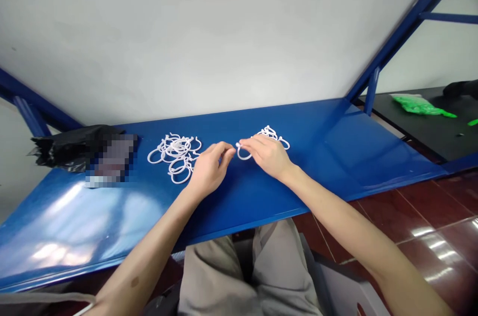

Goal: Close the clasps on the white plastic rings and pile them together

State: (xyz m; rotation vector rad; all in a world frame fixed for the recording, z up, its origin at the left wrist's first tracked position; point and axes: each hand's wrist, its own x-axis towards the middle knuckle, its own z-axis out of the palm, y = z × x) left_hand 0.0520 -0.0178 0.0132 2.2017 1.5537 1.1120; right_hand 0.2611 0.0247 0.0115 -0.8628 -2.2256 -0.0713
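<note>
Both of my hands meet over the middle of a blue table (336, 152). My right hand (267, 154) pinches a white plastic ring (243, 153) by its end. My left hand (209, 166) sits just left of that ring, fingers curled and its fingertips close to the ring's end; whether it holds anything is unclear. A pile of several white rings (175, 154) lies to the left of my left hand. A smaller cluster of white rings (274, 136) lies behind my right hand, partly hidden by it.
A black plastic bag (70, 147) lies at the table's left, beside a blurred patch. Blue frame bars (403, 27) rise at the right. A black table (429, 127) at far right carries green plastic pieces (418, 104). A white wall stands behind.
</note>
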